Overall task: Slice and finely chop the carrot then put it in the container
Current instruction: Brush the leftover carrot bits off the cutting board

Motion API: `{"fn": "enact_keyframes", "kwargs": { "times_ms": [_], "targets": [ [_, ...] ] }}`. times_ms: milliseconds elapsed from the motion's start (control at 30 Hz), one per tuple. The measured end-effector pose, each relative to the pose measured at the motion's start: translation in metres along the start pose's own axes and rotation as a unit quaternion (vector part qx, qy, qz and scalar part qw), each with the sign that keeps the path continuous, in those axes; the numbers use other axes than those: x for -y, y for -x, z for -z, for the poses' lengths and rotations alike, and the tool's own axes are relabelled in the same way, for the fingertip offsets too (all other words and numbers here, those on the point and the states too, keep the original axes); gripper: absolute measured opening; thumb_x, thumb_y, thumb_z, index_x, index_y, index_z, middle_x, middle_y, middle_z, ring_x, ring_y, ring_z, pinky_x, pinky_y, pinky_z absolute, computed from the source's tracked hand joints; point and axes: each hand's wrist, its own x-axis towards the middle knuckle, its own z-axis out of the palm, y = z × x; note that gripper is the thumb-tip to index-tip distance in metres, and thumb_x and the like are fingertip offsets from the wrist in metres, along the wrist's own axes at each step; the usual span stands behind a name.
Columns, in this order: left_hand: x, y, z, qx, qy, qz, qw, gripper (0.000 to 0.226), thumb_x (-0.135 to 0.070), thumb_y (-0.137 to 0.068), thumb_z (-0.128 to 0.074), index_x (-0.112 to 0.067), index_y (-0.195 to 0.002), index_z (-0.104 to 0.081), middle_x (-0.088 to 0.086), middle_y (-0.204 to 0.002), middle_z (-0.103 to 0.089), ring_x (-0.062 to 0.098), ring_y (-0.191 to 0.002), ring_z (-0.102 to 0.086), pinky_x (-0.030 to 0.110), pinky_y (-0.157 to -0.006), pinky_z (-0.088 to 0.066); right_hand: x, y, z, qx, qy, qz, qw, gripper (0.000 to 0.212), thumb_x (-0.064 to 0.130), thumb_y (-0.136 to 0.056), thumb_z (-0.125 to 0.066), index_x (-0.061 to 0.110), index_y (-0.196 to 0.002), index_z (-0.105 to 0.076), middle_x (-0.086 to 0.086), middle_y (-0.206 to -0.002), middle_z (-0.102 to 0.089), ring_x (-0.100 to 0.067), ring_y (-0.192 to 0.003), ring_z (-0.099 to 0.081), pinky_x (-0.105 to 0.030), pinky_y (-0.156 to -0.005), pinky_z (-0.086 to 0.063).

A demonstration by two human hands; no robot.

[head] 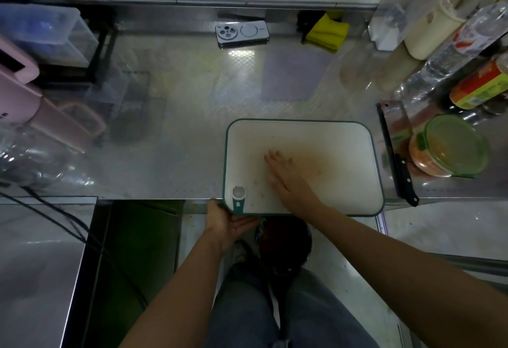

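Head view: right hand (286, 174) lies flat, fingers spread, on the stained cutting board (343, 138); left hand (228, 224) cups open under its near corner. Right of that flat hand, the lidded container (450, 147) holds chopped carrot (424, 156), beside the knife (395, 149).

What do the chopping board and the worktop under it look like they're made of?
The chopping board looks like matte white plastic with a green rim, stained orange in the middle. The worktop looks like stainless steel: grey, glossy, mirroring nearby items, with a fine embossed pattern.
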Motion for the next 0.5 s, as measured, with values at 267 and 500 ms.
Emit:
{"fn": "enact_keyframes", "kwargs": {
  "times_ms": [267,500],
  "targets": [
    [-0.001,-0.006,0.004,0.004,-0.012,-0.01,1.0,0.045,-0.027,-0.101,-0.022,-0.005,-0.106,-0.061,0.023,-0.097,-0.067,0.038,-0.093,-0.063,0.045,-0.071,-0.054,0.007,0.025,-0.017,-0.01,-0.062,0.014,0.998,0.056,0.04,-0.101,-0.027,0.014,-0.15,-0.025,0.001,-0.158,-0.017,-0.01,-0.147,-0.01,-0.028,-0.121,-0.004],
    [-0.001,-0.007,0.008,0.009,-0.015,-0.009,1.0,0.046,-0.027,-0.102,-0.022,-0.004,-0.103,-0.061,0.02,-0.096,-0.066,0.033,-0.088,-0.062,0.039,-0.07,-0.051,0.031,0.041,-0.031,0.089,-0.161,0.049,0.982,0.053,0.027,-0.101,-0.036,0.019,-0.151,-0.021,0.004,-0.158,-0.02,-0.004,-0.145,-0.015,-0.023,-0.119,-0.011]
  ]
}}
